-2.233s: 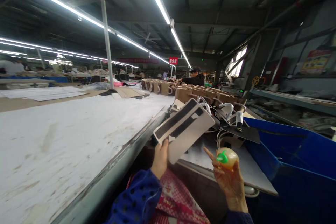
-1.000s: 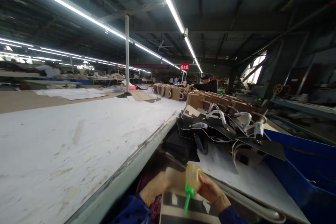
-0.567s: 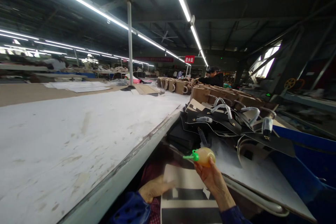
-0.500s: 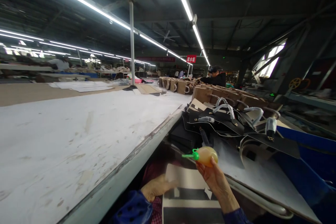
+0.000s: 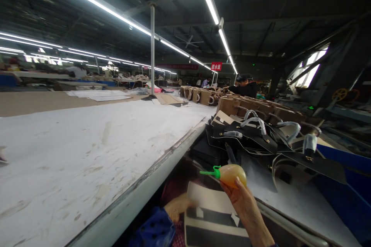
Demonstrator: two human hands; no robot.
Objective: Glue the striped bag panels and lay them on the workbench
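Note:
My right hand (image 5: 242, 204) is wrapped round a soft squeeze bottle (image 5: 233, 175) of amber liquid, held on its side. Its green nozzle points left, above a bag panel (image 5: 207, 197) in beige and black. On the panel are small pale patches, and one white tab (image 5: 235, 219) is partly lifted. At the panel's left edge is my left hand (image 5: 177, 207), in a dark blue spotted sleeve. Motion smears its fingers, so whether they grip the panel cannot be made out.
A long white-covered table (image 5: 87, 142) with glue marks runs along my left. To the right, black bag panels with wrapped handles (image 5: 252, 135) are heaped on a lower surface, before rows of brown bags (image 5: 261, 108). Farther back is a person in dark clothing (image 5: 245, 87).
The whole view has shifted, so most things sit slightly further right. The bottle stays in my right hand, now with its nozzle tilted slightly up. My left hand remains blurred by the panel's edge.

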